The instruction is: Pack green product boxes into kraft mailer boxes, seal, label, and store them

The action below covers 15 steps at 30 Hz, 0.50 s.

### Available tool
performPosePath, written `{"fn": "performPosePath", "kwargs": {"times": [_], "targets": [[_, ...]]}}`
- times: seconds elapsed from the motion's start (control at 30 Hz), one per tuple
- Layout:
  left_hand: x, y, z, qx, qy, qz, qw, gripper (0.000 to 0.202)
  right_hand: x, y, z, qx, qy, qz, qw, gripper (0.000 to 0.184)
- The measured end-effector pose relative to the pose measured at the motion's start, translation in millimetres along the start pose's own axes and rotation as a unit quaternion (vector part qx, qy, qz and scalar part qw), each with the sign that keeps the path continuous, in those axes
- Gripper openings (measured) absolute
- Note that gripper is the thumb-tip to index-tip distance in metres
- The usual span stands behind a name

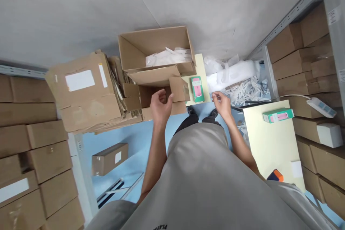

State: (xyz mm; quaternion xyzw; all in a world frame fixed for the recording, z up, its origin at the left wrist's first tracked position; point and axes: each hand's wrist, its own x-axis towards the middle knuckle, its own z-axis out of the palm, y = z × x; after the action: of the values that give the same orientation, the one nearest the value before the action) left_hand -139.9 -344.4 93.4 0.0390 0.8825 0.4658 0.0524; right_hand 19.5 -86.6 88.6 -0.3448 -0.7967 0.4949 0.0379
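My left hand (160,105) hovers in front of a small open cardboard box (151,95), fingers curled, nothing plainly in them. My right hand (222,102) floats just right of a green and pink product box (197,88) that lies on a pale yellow surface (202,68); its fingers are loosely bent and apart, holding nothing. Behind the small box stands a larger open carton (156,48) with white paper inside.
A flattened stack of cardboard (86,93) lies left. Shelves of brown boxes (29,143) line both sides. A pale table (272,140) at right carries a second green box (277,115) and an orange tool (275,175). White packing scraps (242,82) litter the blue floor.
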Motion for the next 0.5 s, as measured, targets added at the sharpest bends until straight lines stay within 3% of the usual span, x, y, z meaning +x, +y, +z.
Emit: {"fn": "performPosePath", "kwargs": {"times": [0.13, 0.27, 0.43, 0.5], "targets": [[6.0, -0.2, 6.0, -0.076, -0.078, -0.002, 0.994, 0.035, -1.2, -32.0, 27.4, 0.007, -0.01, -0.025, 1.0, 0.032], [13.0, 5.6, 0.2, -0.124, -0.146, 0.017, 0.981, 0.032, -5.0, -71.3, 60.3, -0.003, -0.03, -0.052, 0.998, 0.039], [32.7, 1.9, -25.6, -0.142, -0.234, 0.054, 0.96, 0.034, 1.1, -107.7, 101.3, -0.089, -0.01, -0.038, 0.995, 0.046], [44.3, -6.5, -44.3, -0.115, -0.215, 0.091, 0.965, 0.029, 4.8, -115.4, 113.8, -0.14, 0.003, -0.018, 0.99, 0.046]]}}
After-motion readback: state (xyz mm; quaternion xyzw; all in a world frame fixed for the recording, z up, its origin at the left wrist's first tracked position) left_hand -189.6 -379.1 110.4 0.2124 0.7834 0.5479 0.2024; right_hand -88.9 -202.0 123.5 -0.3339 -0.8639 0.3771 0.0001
